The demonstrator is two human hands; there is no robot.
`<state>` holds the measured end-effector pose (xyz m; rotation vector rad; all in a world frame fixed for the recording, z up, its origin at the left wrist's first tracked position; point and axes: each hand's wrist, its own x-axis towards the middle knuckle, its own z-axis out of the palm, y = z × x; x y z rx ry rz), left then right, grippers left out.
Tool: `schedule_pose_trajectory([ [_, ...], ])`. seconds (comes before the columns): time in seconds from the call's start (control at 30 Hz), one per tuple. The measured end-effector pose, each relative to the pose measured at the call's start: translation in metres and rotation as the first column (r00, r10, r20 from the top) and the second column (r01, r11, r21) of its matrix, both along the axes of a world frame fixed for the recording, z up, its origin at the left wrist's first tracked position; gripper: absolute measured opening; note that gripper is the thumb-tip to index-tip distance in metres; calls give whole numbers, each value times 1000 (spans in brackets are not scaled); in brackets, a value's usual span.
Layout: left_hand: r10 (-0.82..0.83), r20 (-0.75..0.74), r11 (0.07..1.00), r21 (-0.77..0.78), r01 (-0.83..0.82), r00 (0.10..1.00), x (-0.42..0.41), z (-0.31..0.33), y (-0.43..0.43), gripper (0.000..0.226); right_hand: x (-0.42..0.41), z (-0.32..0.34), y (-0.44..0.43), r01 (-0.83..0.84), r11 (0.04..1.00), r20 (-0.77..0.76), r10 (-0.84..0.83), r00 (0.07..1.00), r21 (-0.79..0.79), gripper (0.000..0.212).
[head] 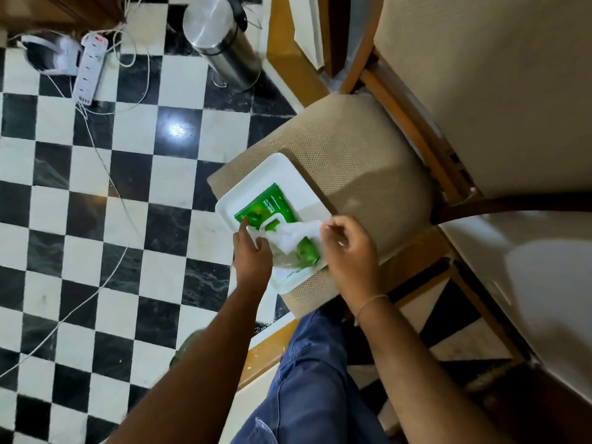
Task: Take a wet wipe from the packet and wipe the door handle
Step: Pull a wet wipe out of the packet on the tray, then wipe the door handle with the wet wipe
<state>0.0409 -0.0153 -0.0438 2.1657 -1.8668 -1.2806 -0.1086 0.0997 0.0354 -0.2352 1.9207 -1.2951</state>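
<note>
A green wet-wipe packet (pixel 263 206) lies on a white tray (pixel 269 169) set on a beige chair seat (pixel 352 155). Its flap is lifted. My left hand (pixel 251 251) presses on the packet's near left side, index finger stretched onto the green cover. A white wipe (pixel 296 235) sticks up out of the packet's opening, and my right hand (pixel 350 248) pinches its upper right end. No door handle shows in this view.
Black-and-white checkered floor (pixel 96 219) spreads to the left, crossed by white cables (pixel 105 174). A power strip (pixel 89 70) and a steel bin (pixel 221 40) stand at the top. The chair's wooden frame (pixel 413 123) and backrest rise on the right. My blue-trousered leg (pixel 310 379) is below.
</note>
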Motion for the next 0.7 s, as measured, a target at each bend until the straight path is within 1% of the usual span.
schedule_pose_trajectory([
  [0.03,-62,40,998,3,62,997,1,3,1,68,-4,14,15,52,998,40,-51,998,-18,4],
  [0.1,-169,84,985,-30,172,982,-7,24,7,79,-20,53,52,147,989,72,-145,987,-29,5],
  [0.13,-191,100,977,-77,199,976,-13,37,12,82,-26,71,70,184,983,93,-181,979,-23,6],
  [0.17,-215,99,963,-142,228,972,-21,53,19,79,-31,90,87,210,978,101,-208,973,-14,6],
  [0.2,-245,59,947,-201,252,968,-28,70,30,69,-35,108,105,225,974,105,-223,969,-7,5],
  [0.23,-290,-19,932,-232,278,957,-40,91,43,54,-40,128,123,247,969,93,-245,965,0,3],
  [0.27,-344,-114,922,-230,312,932,-53,113,60,42,-45,148,141,270,963,71,-270,960,8,4],
  [0.33,-488,-279,873,-180,454,827,-84,163,98,35,-54,188,177,316,948,-6,-316,949,28,8],
  [0.37,-555,-351,828,-149,541,754,-97,186,118,34,-56,203,192,339,940,-35,-338,941,32,9],
  [0.4,-635,-436,749,-146,646,638,-113,217,142,31,-59,226,213,393,919,-75,-390,918,25,12],
  [0.43,-698,-516,654,-178,735,496,-129,249,166,27,-60,249,236,455,890,-120,-450,885,24,14],
  [0.5,-730,-633,523,-275,807,258,-153,295,201,25,-60,278,266,517,856,-173,-510,843,-6,17],
  [0.53,-725,-669,475,-311,823,165,-167,314,216,27,-60,293,282,544,839,-193,-539,820,-31,18],
  [0.6,-722,-691,314,-370,874,-33,-194,359,253,36,-57,329,320,614,786,-263,-609,748,-75,20],
  [0.63,-725,-673,199,-406,892,-145,-208,382,275,40,-53,350,343,659,745,-297,-656,694,-105,20],
  [0.67,-721,-655,94,-419,903,-229,-218,398,294,41,-48,364,360,694,707,-310,-696,648,-137,20],
  [0.7,-712,-639,-2,-412,911,-291,-228,416,315,40,-43,379,379,725,666,-309,-737,602,-175,20],
])
